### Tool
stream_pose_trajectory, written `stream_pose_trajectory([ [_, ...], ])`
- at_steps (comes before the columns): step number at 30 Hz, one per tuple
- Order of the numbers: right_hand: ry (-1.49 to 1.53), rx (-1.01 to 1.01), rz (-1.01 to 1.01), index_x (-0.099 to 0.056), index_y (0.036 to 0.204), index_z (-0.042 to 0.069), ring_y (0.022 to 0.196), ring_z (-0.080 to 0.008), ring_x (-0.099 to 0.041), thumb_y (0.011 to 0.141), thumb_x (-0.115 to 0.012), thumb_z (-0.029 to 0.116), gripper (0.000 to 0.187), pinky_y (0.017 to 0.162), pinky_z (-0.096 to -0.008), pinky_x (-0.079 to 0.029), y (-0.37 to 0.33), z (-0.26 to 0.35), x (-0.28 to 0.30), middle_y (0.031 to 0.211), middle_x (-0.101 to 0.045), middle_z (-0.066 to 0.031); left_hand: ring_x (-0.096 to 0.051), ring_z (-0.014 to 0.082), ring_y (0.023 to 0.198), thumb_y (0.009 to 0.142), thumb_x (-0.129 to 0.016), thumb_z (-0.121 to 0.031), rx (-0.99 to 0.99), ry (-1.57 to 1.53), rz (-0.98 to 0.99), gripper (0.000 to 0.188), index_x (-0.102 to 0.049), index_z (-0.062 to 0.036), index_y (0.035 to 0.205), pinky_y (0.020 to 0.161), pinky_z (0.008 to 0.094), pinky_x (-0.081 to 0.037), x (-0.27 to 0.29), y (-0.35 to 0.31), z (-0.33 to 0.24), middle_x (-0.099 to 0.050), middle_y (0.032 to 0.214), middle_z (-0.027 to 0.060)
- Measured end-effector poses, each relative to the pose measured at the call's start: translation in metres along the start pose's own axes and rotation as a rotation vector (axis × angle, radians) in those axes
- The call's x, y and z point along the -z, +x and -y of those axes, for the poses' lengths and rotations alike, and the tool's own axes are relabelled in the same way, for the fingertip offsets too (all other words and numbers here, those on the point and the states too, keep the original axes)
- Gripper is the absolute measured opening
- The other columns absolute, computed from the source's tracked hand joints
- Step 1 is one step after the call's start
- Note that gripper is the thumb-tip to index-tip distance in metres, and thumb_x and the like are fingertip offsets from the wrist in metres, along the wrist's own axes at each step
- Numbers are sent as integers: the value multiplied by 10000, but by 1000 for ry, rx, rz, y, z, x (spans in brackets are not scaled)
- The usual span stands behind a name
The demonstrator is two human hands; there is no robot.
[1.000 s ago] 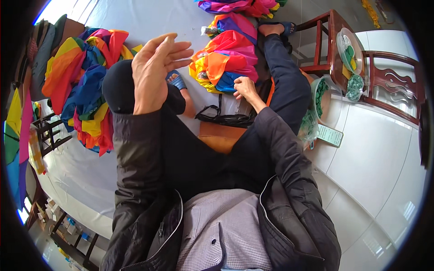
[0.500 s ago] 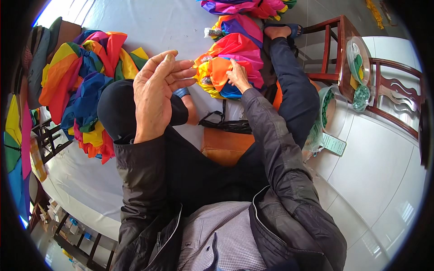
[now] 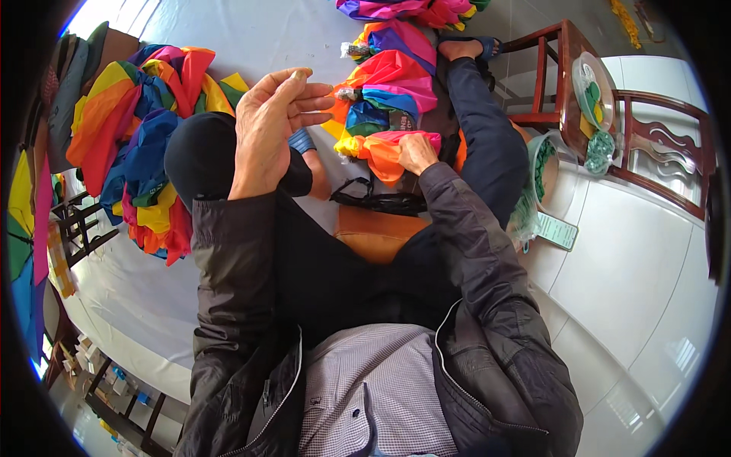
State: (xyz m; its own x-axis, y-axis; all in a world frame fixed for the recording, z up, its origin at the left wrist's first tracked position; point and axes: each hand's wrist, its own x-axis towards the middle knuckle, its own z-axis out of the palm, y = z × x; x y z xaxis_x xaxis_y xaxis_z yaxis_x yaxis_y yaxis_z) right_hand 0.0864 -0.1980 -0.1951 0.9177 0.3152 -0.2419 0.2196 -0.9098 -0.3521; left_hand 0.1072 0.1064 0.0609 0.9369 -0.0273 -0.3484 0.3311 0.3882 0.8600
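My right hand (image 3: 418, 154) grips the gathered orange and pink cloth of a loosely folded rainbow umbrella (image 3: 383, 152), whose yellow end points left. Other folded rainbow umbrellas (image 3: 400, 76) lie in a row just beyond it, some with small clear-wrapped ends. In front of my left knee, my left hand (image 3: 278, 126) is raised, apart from the umbrellas. Its thumb and forefinger are pinched together, while the other fingers stretch to the right. Whatever sits in that pinch, if anything, is too small to make out.
A heap of rainbow umbrella cloth (image 3: 145, 152) lies at the left. Between my legs is a brown seat (image 3: 377, 234) with a black plastic bag (image 3: 381, 199). To the right stand wooden chairs (image 3: 567, 84), a tub (image 3: 560, 179) of green pieces and a green-and-white card (image 3: 556, 231).
My right hand has come nearer to me, drawing the orange cloth out of the row and uncovering blue and green cloth behind it. My left hand has risen slightly, still pinched.
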Motion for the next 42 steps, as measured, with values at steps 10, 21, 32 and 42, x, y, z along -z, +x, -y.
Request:
stream_pose_trajectory([
  [10, 370, -36, -181, -766, 867, 5, 676, -270, -740, 824, -707, 122, 138, 661, -380, -591, -63, 36, 109, 727, -729, -159, -739, 327, 987, 1042, -600, -253, 328, 242, 70, 364, -591, 74, 1203, 850, 411, -619, -15, -4, 64, -710, 1123, 249],
  [21, 737, -216, -299, -758, 870, 20, 618, -210, -717, 877, -715, 94, 85, 578, -311, -524, -134, 94, 150, 693, -703, -146, -687, 425, 1067, 966, -673, -488, 1050, 293, -60, 609, -599, 79, 1175, 842, 547, -596, -37, -9, 184, -658, 1181, 301],
  [32, 714, 36, -371, -724, 940, 16, 713, -300, -739, 911, -692, 59, 61, 627, -336, -565, -195, 148, 154, 793, -725, -160, -729, 305, 985, 1015, -633, -210, 471, -29, -93, 296, -630, 11, 1212, 848, 427, -596, -50, 11, 184, -717, 1118, 156],
  [42, 690, 42, -208, -714, 1002, 32, 742, -309, -743, 922, -675, 57, 93, 657, -354, -580, -198, 165, 141, 807, -724, -150, -634, 304, 1234, 1080, -523, -199, 470, -713, 173, 293, -599, -28, 1305, 1100, 477, -489, -44, -29, 129, -667, 1314, 144],
])
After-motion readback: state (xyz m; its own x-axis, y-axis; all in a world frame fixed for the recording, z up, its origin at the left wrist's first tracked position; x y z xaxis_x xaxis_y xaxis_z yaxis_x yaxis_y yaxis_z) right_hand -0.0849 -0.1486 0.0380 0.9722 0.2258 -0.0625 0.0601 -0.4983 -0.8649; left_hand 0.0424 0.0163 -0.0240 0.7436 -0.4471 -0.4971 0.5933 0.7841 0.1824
